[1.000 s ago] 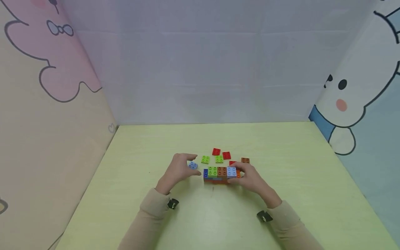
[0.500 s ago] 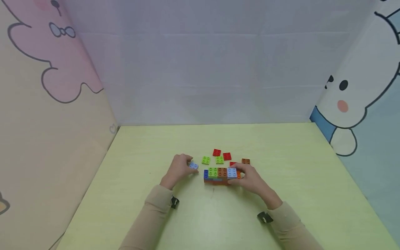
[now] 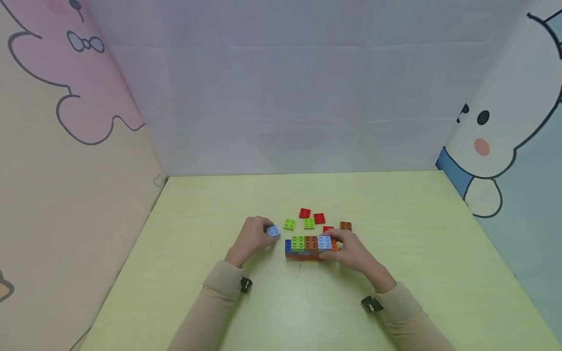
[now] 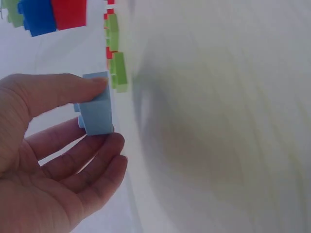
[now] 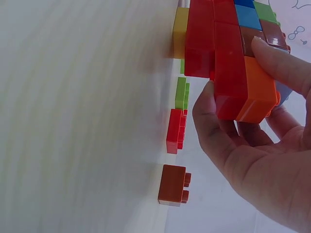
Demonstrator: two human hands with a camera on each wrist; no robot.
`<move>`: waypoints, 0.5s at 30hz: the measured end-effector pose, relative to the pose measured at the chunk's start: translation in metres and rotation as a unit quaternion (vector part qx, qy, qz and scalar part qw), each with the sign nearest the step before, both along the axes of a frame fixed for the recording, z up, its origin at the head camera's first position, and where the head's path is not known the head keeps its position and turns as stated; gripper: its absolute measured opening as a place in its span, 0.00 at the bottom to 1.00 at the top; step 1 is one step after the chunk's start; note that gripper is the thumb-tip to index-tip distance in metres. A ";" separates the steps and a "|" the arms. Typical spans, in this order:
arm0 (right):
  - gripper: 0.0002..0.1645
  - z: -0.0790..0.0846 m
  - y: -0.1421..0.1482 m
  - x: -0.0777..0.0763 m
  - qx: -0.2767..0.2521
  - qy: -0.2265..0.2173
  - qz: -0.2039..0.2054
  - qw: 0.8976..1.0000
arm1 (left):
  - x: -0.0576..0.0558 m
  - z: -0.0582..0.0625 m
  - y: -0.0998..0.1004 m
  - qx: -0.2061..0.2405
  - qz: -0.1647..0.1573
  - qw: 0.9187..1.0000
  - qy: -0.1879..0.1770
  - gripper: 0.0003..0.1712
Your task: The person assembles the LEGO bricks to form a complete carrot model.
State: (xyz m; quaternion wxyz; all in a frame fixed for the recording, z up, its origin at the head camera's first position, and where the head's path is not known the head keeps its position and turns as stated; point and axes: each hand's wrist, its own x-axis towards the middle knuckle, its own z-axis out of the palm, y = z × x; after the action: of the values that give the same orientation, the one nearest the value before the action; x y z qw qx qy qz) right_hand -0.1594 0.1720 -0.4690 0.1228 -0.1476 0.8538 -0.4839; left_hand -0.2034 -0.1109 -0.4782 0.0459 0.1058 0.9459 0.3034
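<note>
In the head view my left hand (image 3: 250,239) pinches a light blue toy building brick (image 3: 273,232) just left of a built stack. The left wrist view has that brick (image 4: 97,116) between thumb and fingertips, studs toward the palm. My right hand (image 3: 350,249) grips the right end of the brick stack (image 3: 311,243), whose top row runs green, brown, light blue. Lower layers of the stack (image 5: 228,53) appear in the right wrist view as red, orange, brown and blue, with a yellow brick (image 5: 181,33) at the bottom. My right fingers hide part of that end.
Behind the stack lie loose bricks: two green ones (image 3: 289,224) (image 3: 309,224), several red ones (image 3: 319,218) and a brown one (image 3: 345,226). They rest on a pale yellow-green table (image 3: 219,200). A plain back wall (image 3: 272,97) and cartoon-printed side walls enclose it.
My left thumb and fingers have closed in from a wide spread and taken hold of the light blue brick, which has shifted slightly right. The right hand stays on the stack.
</note>
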 end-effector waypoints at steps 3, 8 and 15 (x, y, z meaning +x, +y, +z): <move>0.21 0.002 0.000 0.001 -0.002 -0.001 0.000 1.000 | 0.004 0.008 0.002 0.018 -0.008 1.000 0.005 0.18; 0.21 0.003 -0.001 0.002 0.000 0.002 0.003 1.000 | 0.012 0.027 0.006 0.046 -0.029 0.998 0.021 0.17; 0.21 0.001 -0.001 0.002 0.002 0.001 0.000 1.000 | 0.026 0.051 0.016 0.088 -0.080 0.991 0.059 0.17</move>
State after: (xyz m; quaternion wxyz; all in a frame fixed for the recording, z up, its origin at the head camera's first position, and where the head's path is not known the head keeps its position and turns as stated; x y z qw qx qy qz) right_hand -0.1576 0.1707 -0.4677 0.1223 -0.1478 0.8547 -0.4824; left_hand -0.1772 -0.0950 -0.4270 0.0045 0.2020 0.9052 0.3738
